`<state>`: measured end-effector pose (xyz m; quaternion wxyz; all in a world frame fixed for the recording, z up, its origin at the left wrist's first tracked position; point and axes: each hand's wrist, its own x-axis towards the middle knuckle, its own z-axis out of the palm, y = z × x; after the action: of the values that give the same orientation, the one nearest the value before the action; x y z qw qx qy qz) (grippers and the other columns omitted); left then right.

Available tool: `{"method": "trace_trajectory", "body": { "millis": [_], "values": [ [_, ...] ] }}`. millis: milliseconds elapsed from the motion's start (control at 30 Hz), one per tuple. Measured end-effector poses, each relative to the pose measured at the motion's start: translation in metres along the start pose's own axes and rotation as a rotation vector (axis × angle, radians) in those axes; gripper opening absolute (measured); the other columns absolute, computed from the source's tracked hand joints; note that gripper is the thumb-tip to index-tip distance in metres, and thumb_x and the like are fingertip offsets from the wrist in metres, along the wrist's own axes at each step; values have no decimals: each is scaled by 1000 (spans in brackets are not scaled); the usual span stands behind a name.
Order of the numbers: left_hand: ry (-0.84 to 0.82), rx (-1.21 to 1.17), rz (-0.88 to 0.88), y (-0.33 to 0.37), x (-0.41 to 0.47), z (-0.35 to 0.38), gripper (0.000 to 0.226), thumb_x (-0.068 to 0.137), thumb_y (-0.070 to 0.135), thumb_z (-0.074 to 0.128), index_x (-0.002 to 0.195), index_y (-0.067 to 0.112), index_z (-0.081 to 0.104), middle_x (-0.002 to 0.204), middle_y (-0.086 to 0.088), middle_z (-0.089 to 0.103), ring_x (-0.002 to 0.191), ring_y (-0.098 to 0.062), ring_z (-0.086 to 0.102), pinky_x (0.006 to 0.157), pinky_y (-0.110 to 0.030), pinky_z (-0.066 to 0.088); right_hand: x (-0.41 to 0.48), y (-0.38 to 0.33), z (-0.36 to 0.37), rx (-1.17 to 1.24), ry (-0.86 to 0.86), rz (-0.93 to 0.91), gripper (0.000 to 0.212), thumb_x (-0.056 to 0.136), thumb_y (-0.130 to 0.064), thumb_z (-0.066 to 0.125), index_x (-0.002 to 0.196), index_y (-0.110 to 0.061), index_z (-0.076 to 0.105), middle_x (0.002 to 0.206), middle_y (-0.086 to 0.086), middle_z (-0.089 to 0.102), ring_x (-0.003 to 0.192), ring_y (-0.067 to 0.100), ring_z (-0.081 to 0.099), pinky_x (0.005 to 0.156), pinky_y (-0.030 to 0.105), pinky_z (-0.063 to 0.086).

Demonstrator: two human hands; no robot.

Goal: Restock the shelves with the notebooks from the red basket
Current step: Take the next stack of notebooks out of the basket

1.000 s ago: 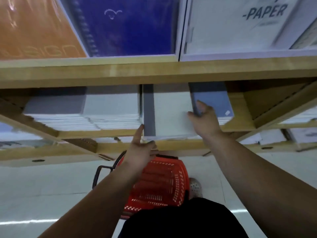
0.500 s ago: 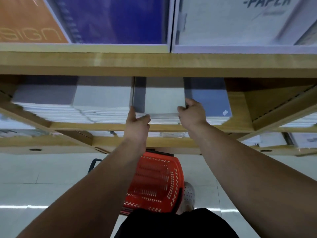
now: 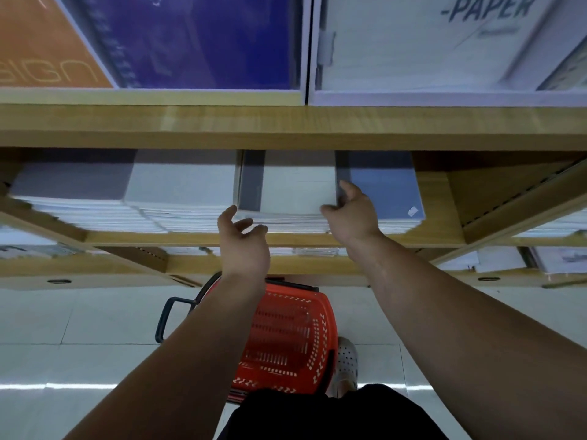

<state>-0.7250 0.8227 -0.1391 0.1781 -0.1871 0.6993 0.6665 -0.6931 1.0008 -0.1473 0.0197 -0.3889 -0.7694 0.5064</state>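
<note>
Right hand is up at the white stack, on its front right corner; thumb along the front edge, forefinger laid up the right side, in the seam with the blue stack; the fingers are loosely bent and lie against the paper, wrapped round nothing. Left hand sits just in front of the stack's left front corner; fingers spread and slack, thumb raised towards that corner, nothing in it; whether the thumb tip touches the paper I cannot tell.

The white stack has a grey strip down its left side and lies flat on the shelf; it sits tight between the blue stack on its right and a pale stack on its left; further left, a grey stack lies on the same level.

Up past the thick wooden board stand big covers: an orange cover, a dark blue cover, and a white pad printed "PAPER".

Down between the forearms is the basket, red, on the tiled floor, with its dark handle out to the left; what lies in it cannot be made out; a pale perforated shoe is just right of it.
</note>
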Motion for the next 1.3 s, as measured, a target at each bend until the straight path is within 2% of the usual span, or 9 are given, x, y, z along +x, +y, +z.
{"method": "trace_trajectory", "body": {
  "millis": [233,400,467,567,733,833,1000,1100,1300],
  "values": [
    [19,190,35,1,17,-37,37,97,13,59,125,36,51,127,1,58,95,-22,66,70,-29,50,10,1,-1,-43,-40,-90,67,83,-15,74,146,-23,54,127,-1,69,114,18,67,102,37,55],
    [134,341,183,24,26,-66,37,96,17,61,129,29,51,127,-2,55,81,-18,62,61,-27,47,-6,-17,8,-436,121,-217,70,94,-31,66,156,-27,36,158,9,33,140,32,34,115,40,33],
    [207,426,260,33,29,-85,43,94,19,64,134,26,51,127,-4,51,88,-17,61,78,-35,53,-26,-40,25,-507,175,-313,67,95,-40,63,156,-33,36,160,11,26,144,34,25,115,46,27],
    [250,625,350,44,40,-119,60,90,24,69,144,26,45,144,-11,41,120,-32,53,99,-40,45,-44,-65,64,-624,-15,-381,69,95,-53,58,156,-44,28,168,3,10,153,33,9,117,52,18],
    [-63,1084,320,52,62,-157,84,96,37,62,161,39,8,169,-6,-14,144,-42,37,110,-51,44,-39,-59,100,-869,-190,-372,69,106,-31,44,159,-48,4,171,-6,-10,156,31,-13,120,69,-4],
    [-173,1105,316,50,67,-157,92,97,33,61,160,35,-6,165,-9,-29,145,-48,32,115,-51,39,-27,-59,100,-919,-135,-400,72,106,-15,42,161,-40,3,171,-7,-6,158,27,-7,122,65,1],
    [-228,1093,258,56,70,-157,96,95,39,62,160,35,-8,160,-11,-38,132,-47,50,107,-49,47,-27,-61,93,-976,-99,-423,65,107,-33,40,162,-36,6,172,-1,-2,158,27,-3,123,62,2],
    [-233,1094,328,50,68,-164,97,92,47,64,160,38,-4,163,-10,-32,130,-45,53,104,-48,50,-39,-53,95,-1055,12,-355,74,100,-56,46,160,-45,3,172,-4,-5,157,32,-5,117,71,2],
    [-304,1147,346,33,68,-172,101,93,48,64,160,32,-9,168,-2,-19,143,-37,41,109,-48,46,-27,-61,95,-1107,-1,-312,68,103,-52,43,159,-47,4,171,-5,5,155,40,3,112,79,16]
  ]
}}
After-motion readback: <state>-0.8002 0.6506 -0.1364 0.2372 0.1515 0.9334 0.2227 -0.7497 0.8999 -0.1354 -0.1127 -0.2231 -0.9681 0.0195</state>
